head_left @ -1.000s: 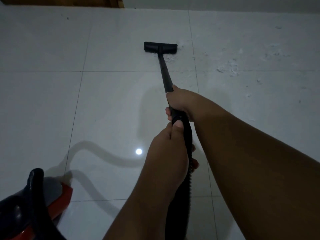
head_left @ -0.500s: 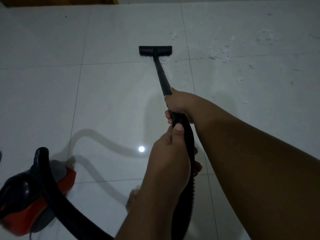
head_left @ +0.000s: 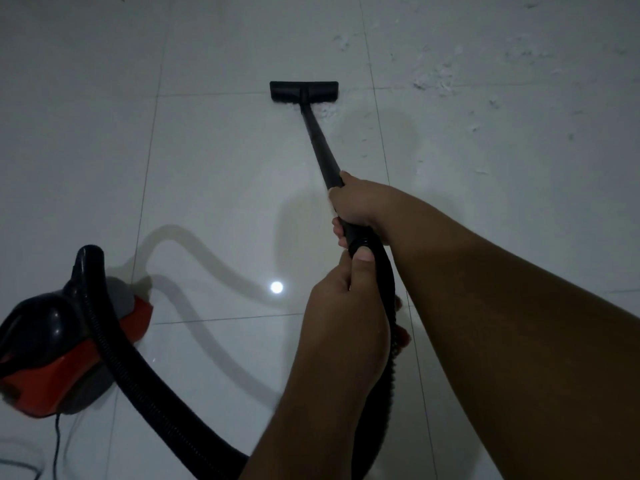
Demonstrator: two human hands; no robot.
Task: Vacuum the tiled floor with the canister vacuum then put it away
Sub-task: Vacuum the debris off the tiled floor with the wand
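— What takes up most of the view?

— The tiled floor (head_left: pixel 225 188): big pale glossy squares with thin dark joints, dim all over.

— And the machine?

— The canister vacuum (head_left: pixel 52 348) sits on the floor at the lower left. It has a rounded black top, a grey band and an orange-red lower shell. A thick, black, ribbed hose (head_left: pixel 138 386) rises from its top, arches over, and sweeps along the bottom edge towards the arms.

— Then?

— The hose joins a straight black wand (head_left: pixel 317 143), which slants up and away to the floor. At its end is the floor head (head_left: pixel 303 91), a flat black bar lying crosswise on the tiles, just above a joint line.

— How is it held?

— The right hand (head_left: pixel 360 202) is further forward, fingers curled tight round the wand where it meets the hose cuff. The left hand (head_left: pixel 346 306) is just behind it, clamped on the ribbed hose with its thumb laid along the top and its fingertips showing round the far side.

— Anything smaller?

— White crumbs (head_left: pixel 433 79) are scattered over the tiles to the right of the head, some just beside it. A thin cord (head_left: pixel 57 441) trails from under the canister. A small round spot of light (head_left: pixel 276 287) shines on the tile between canister and hands.
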